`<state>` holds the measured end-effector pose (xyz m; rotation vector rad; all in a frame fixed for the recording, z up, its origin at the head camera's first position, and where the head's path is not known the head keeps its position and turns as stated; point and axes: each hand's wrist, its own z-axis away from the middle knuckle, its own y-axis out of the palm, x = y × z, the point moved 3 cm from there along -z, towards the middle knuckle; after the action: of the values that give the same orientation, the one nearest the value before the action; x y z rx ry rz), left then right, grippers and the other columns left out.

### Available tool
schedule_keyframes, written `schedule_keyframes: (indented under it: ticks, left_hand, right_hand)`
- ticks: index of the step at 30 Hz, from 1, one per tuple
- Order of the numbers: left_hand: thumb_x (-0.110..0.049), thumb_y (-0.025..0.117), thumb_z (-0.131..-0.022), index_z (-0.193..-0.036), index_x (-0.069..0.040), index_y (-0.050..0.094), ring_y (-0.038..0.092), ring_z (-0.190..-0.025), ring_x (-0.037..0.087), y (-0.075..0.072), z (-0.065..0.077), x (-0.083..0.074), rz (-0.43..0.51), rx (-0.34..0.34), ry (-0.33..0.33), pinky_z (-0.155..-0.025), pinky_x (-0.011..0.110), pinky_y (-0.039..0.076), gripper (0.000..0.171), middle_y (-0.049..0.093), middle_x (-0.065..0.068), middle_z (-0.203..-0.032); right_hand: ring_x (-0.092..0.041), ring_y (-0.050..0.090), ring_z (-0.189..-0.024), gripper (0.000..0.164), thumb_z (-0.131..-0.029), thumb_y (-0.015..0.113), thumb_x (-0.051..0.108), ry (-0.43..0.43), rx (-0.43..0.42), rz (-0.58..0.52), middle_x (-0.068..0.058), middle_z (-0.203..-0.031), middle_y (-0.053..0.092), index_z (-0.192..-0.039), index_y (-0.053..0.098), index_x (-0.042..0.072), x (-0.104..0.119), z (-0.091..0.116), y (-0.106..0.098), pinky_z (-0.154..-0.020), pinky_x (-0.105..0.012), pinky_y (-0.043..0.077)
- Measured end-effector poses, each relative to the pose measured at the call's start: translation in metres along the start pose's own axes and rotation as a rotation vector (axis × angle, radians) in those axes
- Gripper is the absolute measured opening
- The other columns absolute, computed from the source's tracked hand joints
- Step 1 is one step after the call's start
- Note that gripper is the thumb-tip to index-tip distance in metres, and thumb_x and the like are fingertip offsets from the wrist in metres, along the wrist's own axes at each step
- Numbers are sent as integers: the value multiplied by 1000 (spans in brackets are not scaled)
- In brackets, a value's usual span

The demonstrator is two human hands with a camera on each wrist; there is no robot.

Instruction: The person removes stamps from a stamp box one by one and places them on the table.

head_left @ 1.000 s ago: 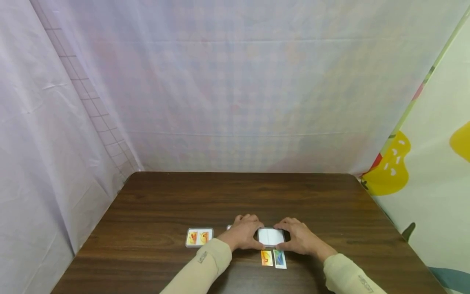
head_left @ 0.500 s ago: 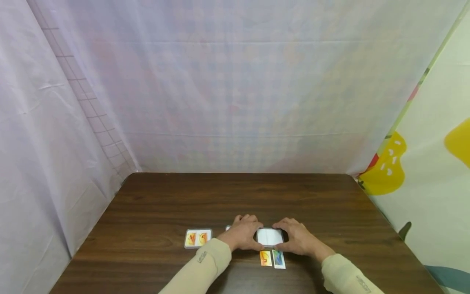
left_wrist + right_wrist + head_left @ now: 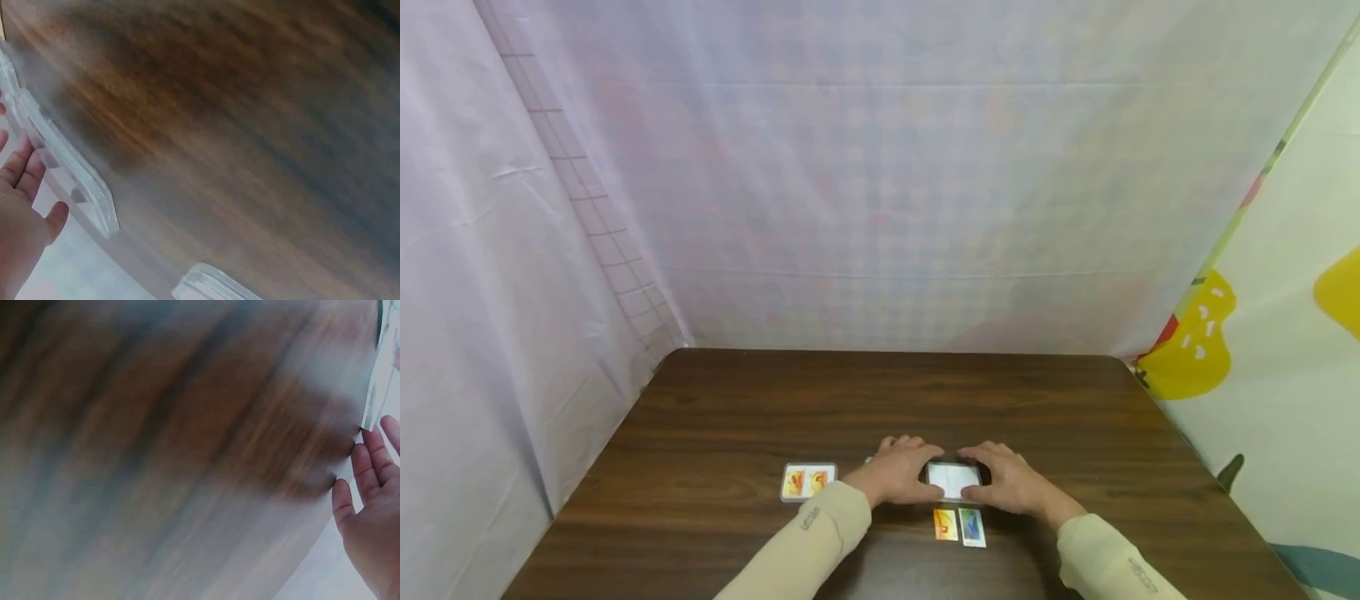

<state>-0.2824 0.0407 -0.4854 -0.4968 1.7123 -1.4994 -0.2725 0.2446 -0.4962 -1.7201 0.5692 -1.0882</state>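
Observation:
A clear-rimmed case with a white face (image 3: 953,481) lies on the brown table between my two hands. My left hand (image 3: 897,472) is at its left side, thumb by the near edge and index finger by the far edge. My right hand (image 3: 1011,482) mirrors this on the right. Both hands have spread, relaxed fingers; exact contact with the case cannot be made out. Just in front lie an orange-yellow picture card (image 3: 945,525) and a blue-green picture card (image 3: 972,527). In the left wrist view, several fingers overlap a clear case (image 3: 78,172).
Left of my left hand lies another clear case holding two orange pictures (image 3: 808,482). A further case is mostly hidden behind that hand. The dark wooden table (image 3: 880,392) meets a pale curtain (image 3: 880,208) at the back.
My thumbs and index fingers have shifted slightly at the white-faced case, the index fingers now just past its far edge. The case and both cards stay in place.

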Motion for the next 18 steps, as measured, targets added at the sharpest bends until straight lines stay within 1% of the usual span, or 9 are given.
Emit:
schedule_keyframes:
  ticks: [3, 8, 10, 13, 18]
  left_hand:
    - [-52, 64, -88, -141, -21, 53, 46, -128, 21, -4, 2, 3, 15, -5, -12, -109, 47, 28, 63, 56, -3, -131]
    - [-49, 65, -87, -140, -20, 55, 46, -128, 21, -11, 8, 8, 32, -38, -4, -108, 44, 30, 62, 56, -2, -132]
    - [-48, 66, -88, -140, -18, 55, 46, -127, 21, -14, 11, 11, 51, -44, -4, -108, 44, 30, 61, 55, -1, -133]
    - [-46, 66, -88, -140, -16, 55, 47, -127, 22, -18, 15, 16, 69, -52, -7, -109, 44, 31, 61, 55, 1, -133]
    - [-47, 69, -88, -138, -14, 56, 47, -125, 21, -26, 24, 26, 81, -61, -30, -108, 42, 31, 62, 56, 0, -129]
  right_hand:
    - [-31, 56, -105, 57, -83, 76, 36, -9, -15, -23, -7, -112, 63, -128, 61, 5, 1, -1, -2, -88, -58, 43]
    - [-29, 58, -103, 51, -85, 75, 32, -29, -31, -38, -6, -110, 64, -126, 63, 4, 2, -2, -4, -88, -50, 46]
    - [-29, 59, -104, 50, -86, 75, 32, -27, -40, -44, -7, -111, 64, -125, 63, 3, 4, -2, -5, -90, -50, 47]
    - [-31, 59, -106, 50, -86, 75, 34, 0, -50, -67, -8, -112, 64, -124, 64, 2, 9, -4, -6, -92, -51, 47]
    - [-32, 59, -108, 56, -84, 77, 40, 62, -48, -103, -8, -114, 63, -125, 64, 4, 19, -8, -7, -92, -52, 47]
